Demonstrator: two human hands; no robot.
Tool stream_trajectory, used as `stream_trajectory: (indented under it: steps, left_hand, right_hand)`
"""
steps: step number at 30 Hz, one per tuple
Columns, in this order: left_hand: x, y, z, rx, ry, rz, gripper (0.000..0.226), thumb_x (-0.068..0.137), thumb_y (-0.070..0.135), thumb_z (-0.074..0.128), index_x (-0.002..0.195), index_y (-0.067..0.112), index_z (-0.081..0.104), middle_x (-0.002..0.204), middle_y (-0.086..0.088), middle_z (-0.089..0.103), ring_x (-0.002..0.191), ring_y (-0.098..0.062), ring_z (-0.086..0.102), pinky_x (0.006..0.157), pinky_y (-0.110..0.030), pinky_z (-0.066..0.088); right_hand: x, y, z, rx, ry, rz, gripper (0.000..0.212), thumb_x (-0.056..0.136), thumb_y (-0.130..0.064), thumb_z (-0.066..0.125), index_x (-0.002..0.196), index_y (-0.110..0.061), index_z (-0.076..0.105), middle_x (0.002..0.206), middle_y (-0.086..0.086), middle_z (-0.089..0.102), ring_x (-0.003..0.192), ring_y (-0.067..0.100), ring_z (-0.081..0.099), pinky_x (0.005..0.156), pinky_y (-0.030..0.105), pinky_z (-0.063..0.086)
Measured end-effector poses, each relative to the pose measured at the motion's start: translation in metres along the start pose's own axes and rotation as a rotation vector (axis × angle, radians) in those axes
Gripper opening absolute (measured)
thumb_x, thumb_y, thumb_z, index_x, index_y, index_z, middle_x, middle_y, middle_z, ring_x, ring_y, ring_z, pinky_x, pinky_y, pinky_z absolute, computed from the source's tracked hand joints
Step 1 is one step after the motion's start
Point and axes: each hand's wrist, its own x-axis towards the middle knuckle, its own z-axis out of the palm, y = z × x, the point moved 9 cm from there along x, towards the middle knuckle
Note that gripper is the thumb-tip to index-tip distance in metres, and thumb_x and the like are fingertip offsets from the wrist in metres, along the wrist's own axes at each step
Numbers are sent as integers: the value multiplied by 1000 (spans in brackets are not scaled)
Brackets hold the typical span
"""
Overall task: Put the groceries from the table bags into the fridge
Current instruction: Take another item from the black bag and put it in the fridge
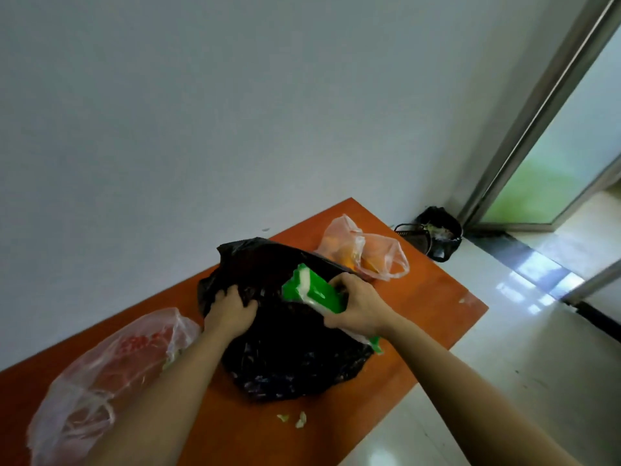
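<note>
Orange surface [433,307]: sits against a plain white wall with three bags on it, no fridge in view
Green packet [314,290]: tilted over the black bag [295,361], right hand [356,307] has its fingers wrapped round the middle
Left hand [232,312]: fingers bunched into the black plastic, holding the bag down
Snag risk: imo loose plastic could catch the packet's lower end and drag the bag along
Slip risk: glossy wrapper, one-handed grip, might slide out
Neighbour: bag of oranges [363,253] just behind, easy to knock

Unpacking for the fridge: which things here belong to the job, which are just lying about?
Job: black bag, green packet, bag of red items, bag of orange items, table.
Lying about: floor bin, pale scraps, sliding door.
</note>
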Motion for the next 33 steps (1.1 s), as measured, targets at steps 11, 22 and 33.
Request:
stream_trajectory:
  steps: [11, 22, 33]
  left_hand:
    - [-114, 222, -33, -142, 307, 337, 53, 101, 43, 40, 144, 11, 43, 146, -16, 43, 134, -33, 41, 111, -47, 35]
    - [-401, 583, 94, -258, 324, 1192, 60, 98, 53, 27, 142, 15, 43, 146, -6, 46, 136, -23, 38, 113, -43, 29]
    - [-673, 786, 271, -125, 203, 1808, 64, 98, 55, 26, 152, 19, 32, 160, -10, 26, 148, -27, 20, 118, -55, 21]
  right_hand:
    - [-149, 60, -160, 277, 638, -65, 67, 59, -48, 76, 118, -28, 51, 110, -7, 55, 99, 7, 56, 84, 34, 55]
    - [-505, 193, -345, -64, 1363, 109, 65, 61, -35, 77, 122, -32, 53, 108, -15, 48, 96, 8, 53, 81, 40, 55]
    - [-838, 304, -407, -391, 1827, 597, 69, 67, -45, 71, 131, -31, 52, 113, -7, 48, 97, 10, 46, 87, 50, 50]
